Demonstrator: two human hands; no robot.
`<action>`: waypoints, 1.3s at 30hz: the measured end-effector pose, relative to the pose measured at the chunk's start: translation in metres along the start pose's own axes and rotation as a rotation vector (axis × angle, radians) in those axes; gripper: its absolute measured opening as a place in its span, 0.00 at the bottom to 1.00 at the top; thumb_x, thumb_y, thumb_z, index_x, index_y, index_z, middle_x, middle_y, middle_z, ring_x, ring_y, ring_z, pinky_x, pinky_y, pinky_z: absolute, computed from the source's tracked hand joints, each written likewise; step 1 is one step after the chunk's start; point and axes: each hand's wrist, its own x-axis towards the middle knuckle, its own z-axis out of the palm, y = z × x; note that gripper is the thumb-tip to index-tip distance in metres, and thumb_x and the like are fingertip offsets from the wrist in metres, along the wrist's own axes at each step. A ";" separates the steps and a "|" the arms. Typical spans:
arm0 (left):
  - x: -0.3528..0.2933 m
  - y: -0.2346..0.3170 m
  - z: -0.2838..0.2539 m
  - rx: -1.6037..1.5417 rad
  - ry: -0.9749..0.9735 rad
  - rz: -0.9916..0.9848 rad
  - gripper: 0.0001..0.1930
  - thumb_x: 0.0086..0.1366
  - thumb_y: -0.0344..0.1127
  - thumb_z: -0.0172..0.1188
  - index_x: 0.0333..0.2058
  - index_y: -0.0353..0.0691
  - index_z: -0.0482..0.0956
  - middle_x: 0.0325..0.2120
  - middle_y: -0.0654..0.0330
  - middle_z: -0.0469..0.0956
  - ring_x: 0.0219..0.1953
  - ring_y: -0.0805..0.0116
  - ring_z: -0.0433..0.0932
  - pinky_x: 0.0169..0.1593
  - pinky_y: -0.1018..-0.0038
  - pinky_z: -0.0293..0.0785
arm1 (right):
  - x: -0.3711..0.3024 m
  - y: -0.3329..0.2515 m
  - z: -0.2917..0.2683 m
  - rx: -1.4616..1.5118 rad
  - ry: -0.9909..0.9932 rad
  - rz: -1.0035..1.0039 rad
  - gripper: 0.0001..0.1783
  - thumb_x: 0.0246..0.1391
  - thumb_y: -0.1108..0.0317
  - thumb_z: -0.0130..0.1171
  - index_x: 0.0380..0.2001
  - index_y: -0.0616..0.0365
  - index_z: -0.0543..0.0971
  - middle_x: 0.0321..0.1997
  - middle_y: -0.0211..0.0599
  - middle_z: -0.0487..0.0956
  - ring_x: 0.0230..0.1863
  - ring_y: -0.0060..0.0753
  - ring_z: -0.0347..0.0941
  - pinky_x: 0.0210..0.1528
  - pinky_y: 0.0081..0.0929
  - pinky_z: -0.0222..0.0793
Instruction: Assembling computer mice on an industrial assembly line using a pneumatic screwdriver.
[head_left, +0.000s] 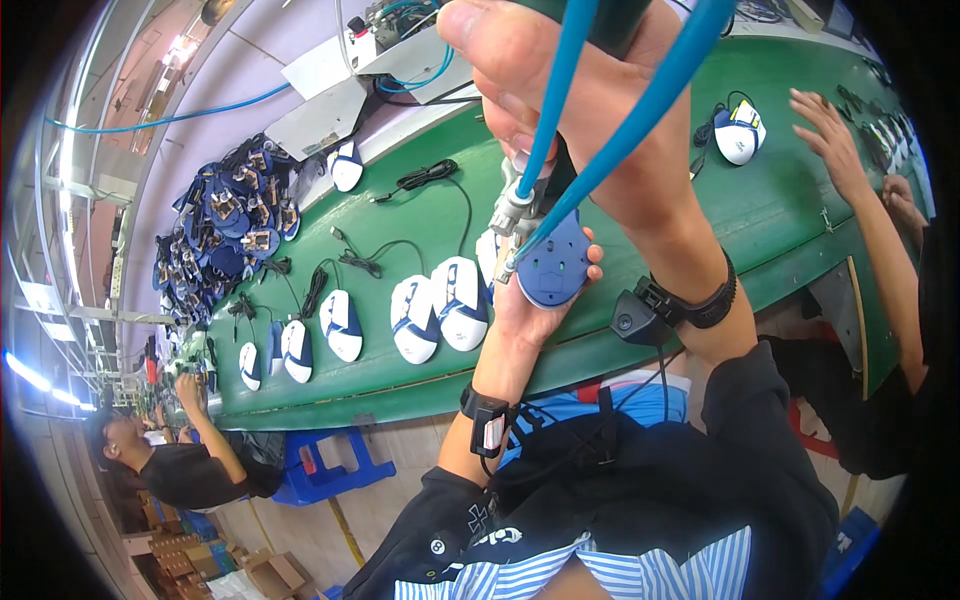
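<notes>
Blue mouse base (553,268): 1, left hand (535,300) grip holding | right hand (590,110) grip: screwdriver (515,205), 1

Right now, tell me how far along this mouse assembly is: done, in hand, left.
Done, by the look of it: closed white-and-blue mice lie in a row on the green belt. In hand: the left hand holds a blue mouse base underside up, and the right hand presses a hose-fed driver against it. Left: a heap of open blue bases waits at the belt's far edge.
</notes>
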 end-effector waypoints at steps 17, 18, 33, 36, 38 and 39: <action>0.044 -0.094 0.029 -0.042 -0.114 -0.012 0.24 0.74 0.48 0.45 0.59 0.36 0.68 0.51 0.45 0.73 0.49 0.46 0.76 0.49 0.54 0.76 | -0.008 -0.071 -0.063 -0.255 -0.059 -0.249 0.07 0.58 0.74 0.62 0.38 0.65 0.79 0.29 0.27 0.79 0.29 0.14 0.72 0.30 0.17 0.67; 0.043 -0.098 0.030 -0.037 -0.088 0.001 0.23 0.74 0.47 0.45 0.57 0.36 0.70 0.51 0.46 0.74 0.49 0.44 0.76 0.49 0.53 0.76 | -0.009 -0.079 -0.062 -0.263 -0.061 -0.252 0.07 0.58 0.74 0.62 0.38 0.65 0.79 0.29 0.27 0.79 0.29 0.14 0.72 0.30 0.17 0.67; 0.041 -0.155 0.091 0.128 0.068 -0.002 0.26 0.72 0.57 0.49 0.53 0.39 0.72 0.46 0.49 0.75 0.45 0.51 0.76 0.46 0.59 0.79 | -0.003 -0.259 -0.059 -0.510 0.279 -0.259 0.10 0.62 0.68 0.57 0.43 0.62 0.78 0.20 0.25 0.72 0.15 0.15 0.65 0.16 0.17 0.59; 0.031 -0.155 0.088 0.093 0.090 0.045 0.26 0.71 0.58 0.51 0.53 0.42 0.73 0.46 0.51 0.76 0.45 0.51 0.78 0.46 0.57 0.79 | -0.047 -0.248 -0.033 -0.357 0.378 -0.071 0.10 0.63 0.68 0.56 0.44 0.60 0.74 0.15 0.21 0.64 0.12 0.15 0.60 0.14 0.16 0.57; 0.028 -0.158 0.089 0.139 0.090 0.085 0.25 0.70 0.59 0.53 0.54 0.44 0.72 0.45 0.53 0.77 0.46 0.52 0.79 0.46 0.55 0.80 | -0.055 -0.247 -0.004 -0.396 0.522 0.060 0.08 0.62 0.66 0.55 0.41 0.57 0.73 0.14 0.21 0.62 0.10 0.16 0.56 0.11 0.19 0.54; 0.022 -0.157 0.082 0.148 0.050 0.071 0.25 0.70 0.57 0.55 0.54 0.45 0.71 0.46 0.53 0.77 0.47 0.54 0.79 0.48 0.53 0.80 | -0.064 -0.239 0.002 -0.412 0.477 0.036 0.08 0.61 0.66 0.55 0.41 0.57 0.72 0.14 0.22 0.62 0.10 0.16 0.56 0.12 0.19 0.54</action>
